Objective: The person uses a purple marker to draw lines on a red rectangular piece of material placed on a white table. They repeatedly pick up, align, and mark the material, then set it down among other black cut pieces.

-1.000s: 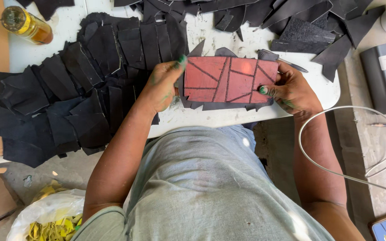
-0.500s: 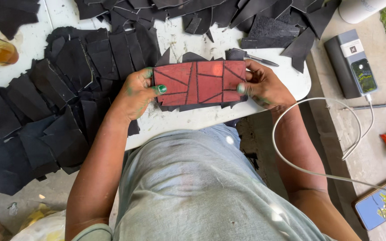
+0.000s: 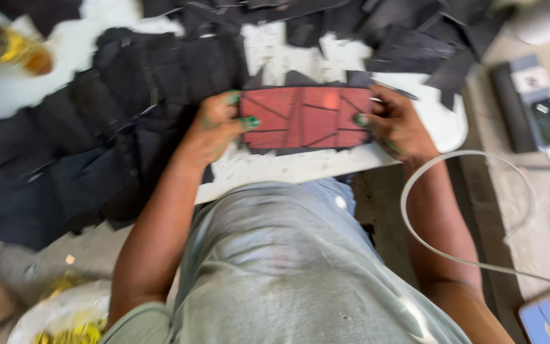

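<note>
Head view, blurred by motion: both forearms reach forward from the torso over the near edge of the white worktop (image 3: pixel 300 169), elbows bent and drawn in toward the body. The left hand (image 3: pixel 214 127) curls around the left end of a red rectangular panel (image 3: pixel 303 118) marked with dark dividing lines, thumb laid on its top face, the other fingers tucked behind the edge; green colour shows on the nails and skin. The right hand (image 3: pixel 396 124) clasps the right end the same way, thumb on the face and fingers wrapped under. The panel is held level between the two hands, just above the worktop's near edge. Black cut pieces of sheet material (image 3: pixel 128 108) lie heaped left of the left hand and across the far side. A bottle of yellow liquid (image 3: pixel 14 48) stands far left. A white cable (image 3: pixel 459 210) loops beside the right forearm.
</note>
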